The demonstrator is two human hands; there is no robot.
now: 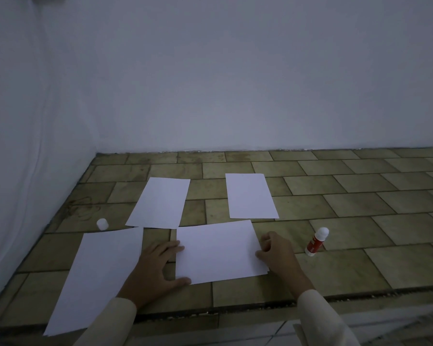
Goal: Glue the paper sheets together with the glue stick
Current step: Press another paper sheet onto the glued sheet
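Several white paper sheets lie on a tiled counter. The nearest middle sheet [218, 250] sits between my hands. My left hand [155, 270] lies flat with fingers spread on that sheet's left edge. My right hand [276, 253] pinches its right edge with curled fingers. A larger sheet [95, 275] lies at the near left, and two more sheets [160, 203] [250, 196] lie farther back. A red and white glue stick [316, 242] lies tilted on the counter, right of my right hand. A white cap [102, 224] stands at the left.
The tiled counter [360, 201] meets a white wall [235, 83] at the back and another on the left. Its front edge [260, 305] runs just below my wrists.
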